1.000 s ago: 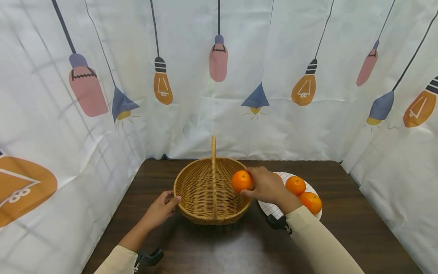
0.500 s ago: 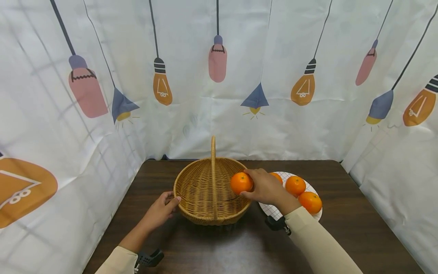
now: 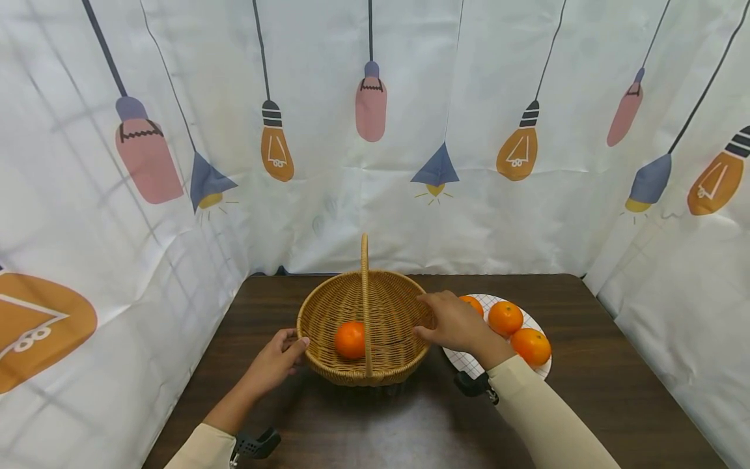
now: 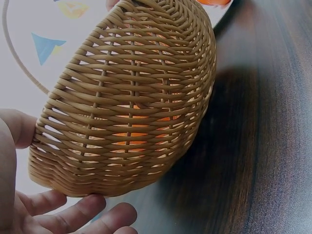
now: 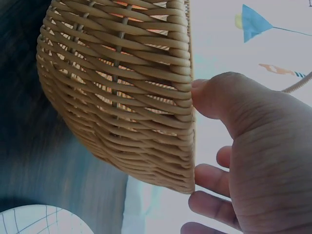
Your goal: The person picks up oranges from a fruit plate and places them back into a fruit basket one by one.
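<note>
Glossy, round orange fruit (image 3: 349, 341): half a second earlier in the right hand (image 3: 454, 320), now loose inside the oval-looking, golden-brown wicker basket (image 3: 334, 298). Lay low, left of the right hand's gap and just rightward of the left hand's pinch; orange colour also showed through the weave in the left wrist view. My reading: let go, this piece delivered; whether it had finished rolling could not be told.

Direction: near-round fruit, no clear long axis; stem end not made out, right edge hidden by the tall wicker handle (image 3: 365, 260). Basket upright, handle arching near to far between the two hands. Its longer way across uncertain, given the slanted view.

Right hand: thumb and fingers spread, nothing between them, at the basket's right rim. Thumb tip at the rim in the right wrist view; contact unclear. Left hand (image 3: 278, 357): pinched the left rim, thumb above, fingers outside; judged to be steadying it.

Beyond the right hand's grip, rightward: round white plate with dark grid lines (image 3: 465, 359), three orange fruits (image 3: 506, 318) visible on it, one partly covered by the hand. Dark wood-grain table (image 3: 363, 436) beneath all.
</note>
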`<state>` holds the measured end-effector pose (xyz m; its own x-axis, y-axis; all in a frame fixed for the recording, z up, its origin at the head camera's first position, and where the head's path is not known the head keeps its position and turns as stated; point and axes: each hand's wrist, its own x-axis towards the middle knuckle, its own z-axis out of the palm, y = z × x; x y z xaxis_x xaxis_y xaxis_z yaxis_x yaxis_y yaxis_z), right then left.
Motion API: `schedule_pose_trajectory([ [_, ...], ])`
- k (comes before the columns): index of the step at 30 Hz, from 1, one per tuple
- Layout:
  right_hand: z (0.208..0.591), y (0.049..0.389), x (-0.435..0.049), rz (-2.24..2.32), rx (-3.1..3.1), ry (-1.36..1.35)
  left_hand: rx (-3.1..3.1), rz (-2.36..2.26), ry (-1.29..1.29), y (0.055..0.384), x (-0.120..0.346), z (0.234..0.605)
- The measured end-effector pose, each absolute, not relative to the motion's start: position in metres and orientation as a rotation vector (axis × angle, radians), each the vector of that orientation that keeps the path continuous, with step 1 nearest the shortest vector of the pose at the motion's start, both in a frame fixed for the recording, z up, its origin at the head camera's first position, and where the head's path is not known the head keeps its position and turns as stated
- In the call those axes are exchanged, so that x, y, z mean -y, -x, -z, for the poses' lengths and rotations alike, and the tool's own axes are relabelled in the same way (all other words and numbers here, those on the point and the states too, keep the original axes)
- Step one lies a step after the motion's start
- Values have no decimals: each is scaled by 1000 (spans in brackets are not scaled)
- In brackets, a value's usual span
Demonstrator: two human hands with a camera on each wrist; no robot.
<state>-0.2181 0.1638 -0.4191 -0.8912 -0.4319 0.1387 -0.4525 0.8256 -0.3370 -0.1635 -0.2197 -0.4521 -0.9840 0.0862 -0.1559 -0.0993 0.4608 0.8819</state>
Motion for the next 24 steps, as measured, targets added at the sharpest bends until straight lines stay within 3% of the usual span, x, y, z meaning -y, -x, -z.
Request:
schedule_pose_trajectory([
  [24,428,207,-203,-588,2892,-768,-2510,-1546,20,163,218,453],
])
